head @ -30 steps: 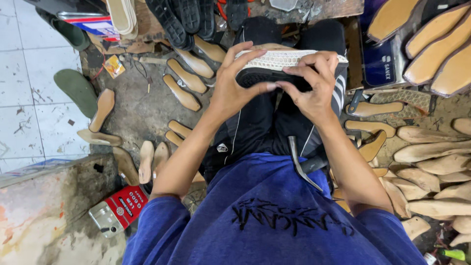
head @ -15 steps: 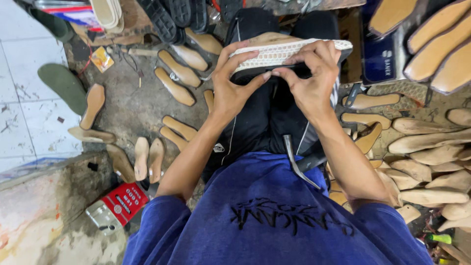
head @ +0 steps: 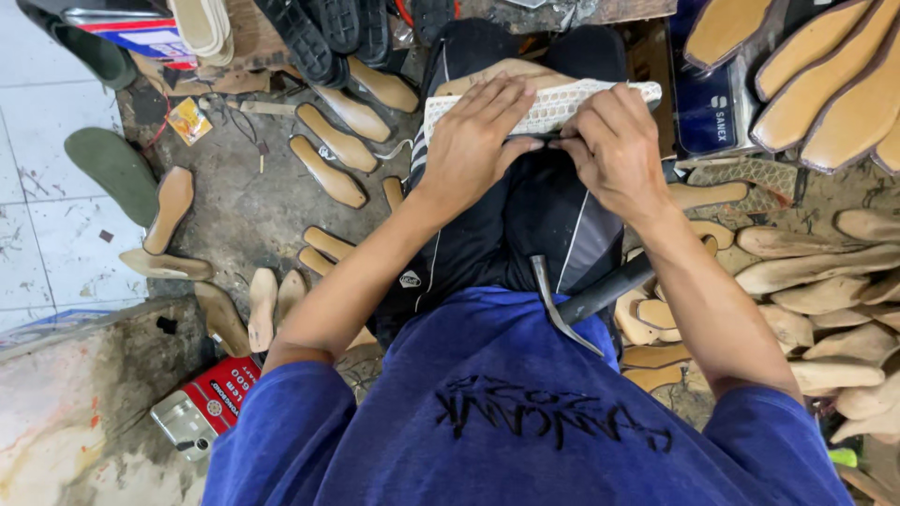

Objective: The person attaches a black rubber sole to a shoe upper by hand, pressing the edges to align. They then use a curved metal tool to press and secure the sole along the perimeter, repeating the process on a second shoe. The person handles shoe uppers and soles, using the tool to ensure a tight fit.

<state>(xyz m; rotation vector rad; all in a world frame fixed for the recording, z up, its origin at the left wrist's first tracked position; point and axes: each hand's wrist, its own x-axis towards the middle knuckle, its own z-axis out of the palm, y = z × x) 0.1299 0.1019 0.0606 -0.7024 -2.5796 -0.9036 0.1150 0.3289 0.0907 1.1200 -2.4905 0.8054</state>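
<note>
Grey concrete floor [head: 253, 211] strewn with tan insoles; since earlier, the white mesh-patterned shoe sole [head: 553, 105] sits higher, left hand [head: 478, 141] flatter, right hand [head: 614, 150] pinching its edge.

- Sole [head: 562, 105] is lying across the knees, under both hands.
- Hammer [head: 586, 302] is resting on the lap, nearer the body.
- Insoles [head: 328, 173] are lying left; more [head: 825, 281] right.
- Tin [head: 206, 408] is sitting lower left.

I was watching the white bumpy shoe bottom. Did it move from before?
Yes. The white sole has turned: earlier it tilted with its dark edge showing, now it lies flat across the knees, textured side up, under the left hand and right hand.
</note>
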